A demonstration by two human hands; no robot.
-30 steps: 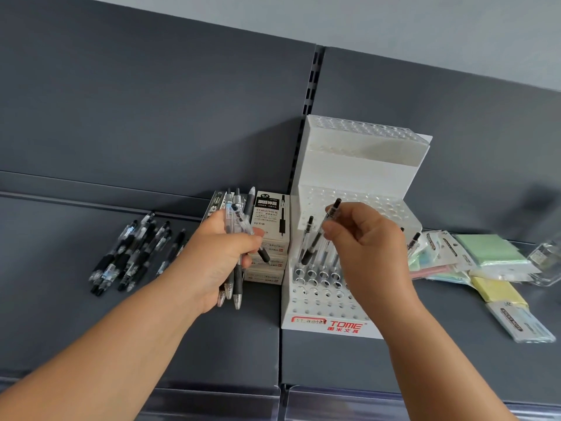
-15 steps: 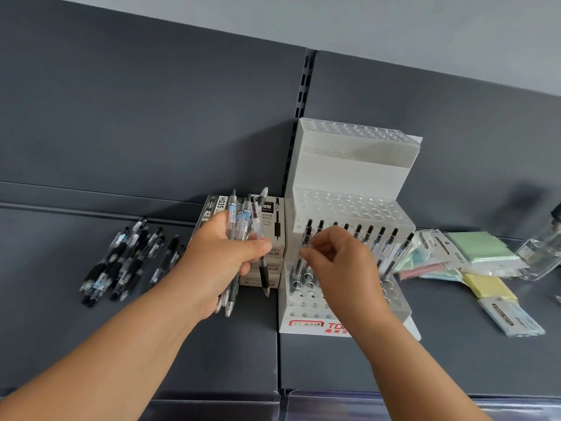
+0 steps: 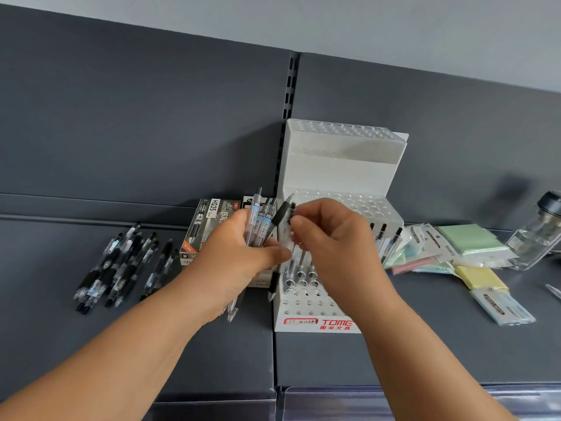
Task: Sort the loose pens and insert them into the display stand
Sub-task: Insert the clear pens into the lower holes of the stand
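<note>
1. Since half a second ago our right hand (image 3: 331,247) has left the lower holes of the stand and crossed to our left hand (image 3: 236,259); the two now meet just in front of the stand's left edge.
2. Our left hand is wrapped round a bundle of pens (image 3: 258,221); their ends stick out above and below the fist.
3. Our right thumb and forefinger pinch a black-gripped pen (image 3: 280,216) at the top of that bundle.
4. We see the white display stand (image 3: 340,165) on the grey shelf (image 3: 425,344); upright pens (image 3: 299,264) sit in holes of its lowest tier, with more showing past our right hand.
5. Loose pens (image 3: 121,265) lie heaped to the left; pen boxes (image 3: 209,220) stand behind our left hand; sticky notes (image 3: 467,241) and a clear bottle (image 3: 537,235) lie to the right.
</note>
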